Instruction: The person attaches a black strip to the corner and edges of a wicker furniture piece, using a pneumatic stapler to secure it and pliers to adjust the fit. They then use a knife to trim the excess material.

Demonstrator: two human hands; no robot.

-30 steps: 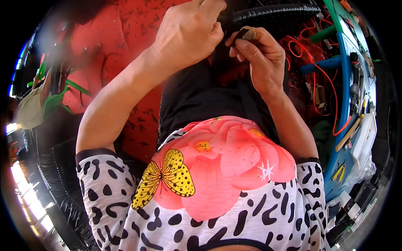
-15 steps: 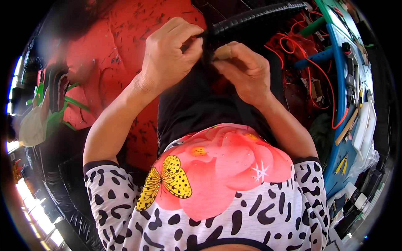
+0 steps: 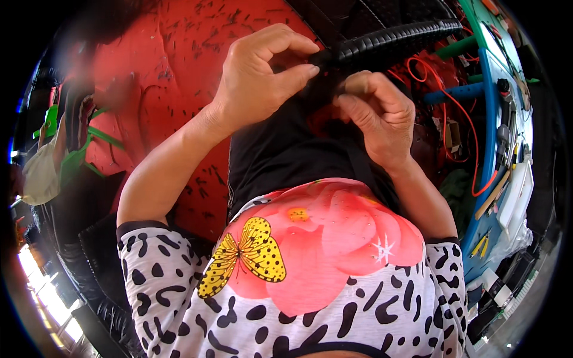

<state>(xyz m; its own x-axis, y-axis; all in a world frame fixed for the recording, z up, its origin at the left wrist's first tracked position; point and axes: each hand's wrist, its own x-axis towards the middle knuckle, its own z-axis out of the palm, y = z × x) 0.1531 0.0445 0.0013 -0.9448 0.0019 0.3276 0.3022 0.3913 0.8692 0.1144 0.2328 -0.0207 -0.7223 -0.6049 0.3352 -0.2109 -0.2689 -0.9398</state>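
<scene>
Black ridged strip (image 3: 400, 43): seen at one o'clock.
Left hand (image 3: 256, 77): grip pinched on the strip's left end, near twelve o'clock.
Right hand (image 3: 385, 113): finger and thumb bent close, at two o'clock; whether anything is pinched cannot be told.
Red sheet (image 3: 182, 89): dotted with dark bits, at eleven o'clock.

Narrow gap between left hand (image 3: 256, 80) and right hand (image 3: 385, 119); dark blurred patch fills it, depth unclear; shiny black ribbed strip (image 3: 403, 42) slants above right hand, barring way toward upper edge; wider passage left of left hand, over flat red sheet (image 3: 185, 59) strewn with small dark scraps; whitish bag (image 3: 42, 179) and green bars (image 3: 106, 138) bound far left; right side tighter: looped thin orange-red cable (image 3: 493, 177), blue tube (image 3: 458, 93), green tube (image 3: 456, 48) beside blue-edged table (image 3: 490, 98); black-trousered lap (image 3: 286, 152) limits room below hands.
</scene>
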